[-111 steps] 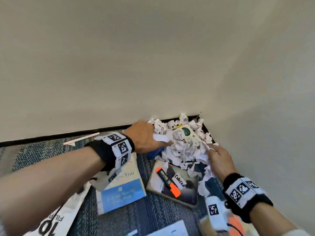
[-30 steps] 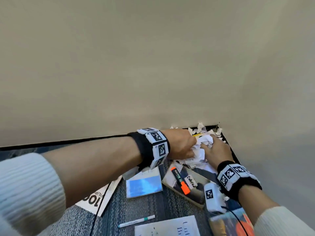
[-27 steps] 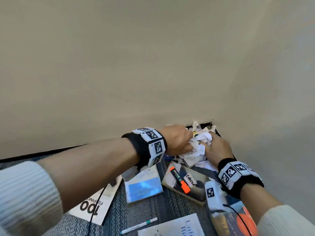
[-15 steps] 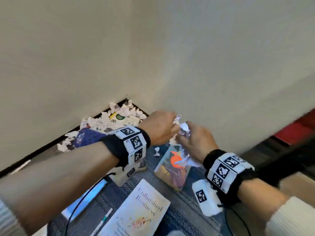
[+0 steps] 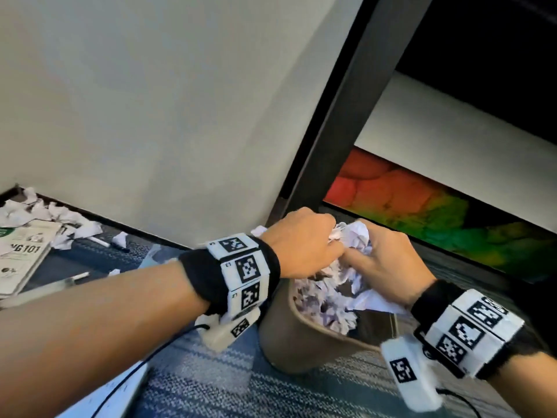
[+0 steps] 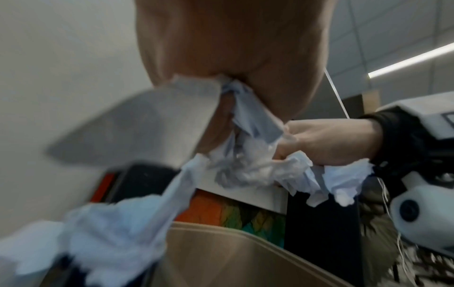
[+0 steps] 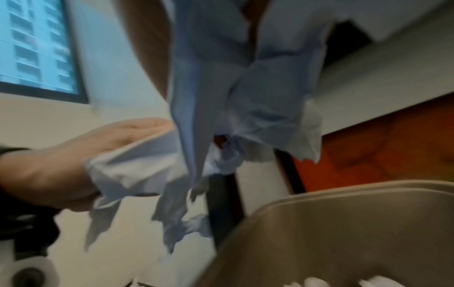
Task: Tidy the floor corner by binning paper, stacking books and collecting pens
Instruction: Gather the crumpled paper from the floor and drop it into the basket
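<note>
Both hands hold one bundle of crumpled white paper (image 5: 354,236) right above a beige bin (image 5: 301,342). My left hand (image 5: 304,239) grips the bundle from the left, my right hand (image 5: 382,263) from the right. The bin holds several crumpled scraps (image 5: 325,300). In the left wrist view, paper shreds (image 6: 255,169) hang from both hands above the bin's rim (image 6: 221,231). The right wrist view shows torn paper (image 7: 221,108) dangling over the bin (image 7: 343,233). More paper scraps (image 5: 45,212) lie in the floor corner, with a book (image 5: 21,257) and two pens (image 5: 111,244) (image 5: 60,282).
A dark post (image 5: 337,110) rises just behind the bin. A red and green panel (image 5: 422,215) stands low at the right. The wall (image 5: 150,101) fills the left. Blue-grey carpet (image 5: 211,381) lies in front of the bin. Another book's corner (image 5: 120,396) shows at the bottom left.
Both hands gathered paper in the corner, lifted the bundle and carried it right. They now hold it over the bin, and the corner pile has slid to the far left.
</note>
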A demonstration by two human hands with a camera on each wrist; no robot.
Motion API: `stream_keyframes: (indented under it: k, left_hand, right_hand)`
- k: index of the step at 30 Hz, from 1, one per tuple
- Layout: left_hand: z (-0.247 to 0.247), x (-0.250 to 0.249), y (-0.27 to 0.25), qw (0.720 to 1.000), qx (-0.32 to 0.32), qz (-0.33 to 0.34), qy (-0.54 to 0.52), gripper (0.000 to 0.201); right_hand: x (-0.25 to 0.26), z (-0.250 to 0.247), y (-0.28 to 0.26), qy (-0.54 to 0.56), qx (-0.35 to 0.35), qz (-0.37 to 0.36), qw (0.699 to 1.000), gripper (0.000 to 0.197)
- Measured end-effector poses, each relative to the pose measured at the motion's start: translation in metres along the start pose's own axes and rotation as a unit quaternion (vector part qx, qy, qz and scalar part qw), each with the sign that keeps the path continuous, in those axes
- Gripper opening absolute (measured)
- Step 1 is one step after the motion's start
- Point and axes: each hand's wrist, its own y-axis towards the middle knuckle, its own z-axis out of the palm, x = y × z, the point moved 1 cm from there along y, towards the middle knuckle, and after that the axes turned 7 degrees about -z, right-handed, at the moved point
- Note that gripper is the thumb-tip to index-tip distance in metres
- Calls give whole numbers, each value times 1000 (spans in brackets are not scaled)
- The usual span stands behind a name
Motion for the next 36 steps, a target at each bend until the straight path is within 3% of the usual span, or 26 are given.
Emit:
stream_keyframes:
  k: [2, 4, 9, 11, 12, 15, 19, 21, 23, 28, 30, 33, 36]
  left_hand:
    - [24, -14, 14, 998, 51, -14, 33, 29]
    - [49, -23, 27, 994, 88, -44, 45, 31]
    - [93, -30, 48, 990, 63, -109, 59, 29]
    - [101, -25, 52, 980, 99, -167, 40, 47]
    - [105, -22, 54, 974, 130, -184, 35, 60]
    - [114, -25, 52, 946, 236, -211, 66, 76]
    - [120, -34, 44, 900, 359, -226, 98, 43]
    - [119, -33, 45, 887, 380, -237, 110, 35]
    - [116, -33, 46, 897, 362, -237, 93, 27]
    - [82, -37, 53, 954, 204, -209, 70, 15]
    - [60, -40, 49, 968, 145, -175, 107, 12]
    - [28, -34, 30, 976, 58, -131, 165, 22]
    - [0, -7, 1, 958, 54, -149, 239, 30]
  right_hand:
    - [-34, 5, -3, 24, -5, 44, 999, 4]
    - [-69, 14, -4, 87, 8, 115, 990, 16]
    - [-116, 53, 21, 197, 26, 177, 964, 53]
    - [-113, 58, 22, 159, 49, 198, 966, 77]
    - [-112, 60, 22, 140, 74, 200, 967, 80]
    - [-114, 60, 17, 96, 179, 157, 966, 53]
    - [-124, 56, 15, -2, 272, 77, 959, 36]
    - [-128, 51, 16, -55, 270, 41, 960, 39]
    - [-130, 43, 18, -86, 242, 17, 966, 49]
    - [-125, 24, 21, -138, 176, -18, 974, 71]
    - [-114, 16, 22, -154, 159, -37, 975, 68]
    - [-86, 7, 21, -152, 101, -76, 980, 54]
    - [-43, 9, 21, -114, 48, -142, 982, 37]
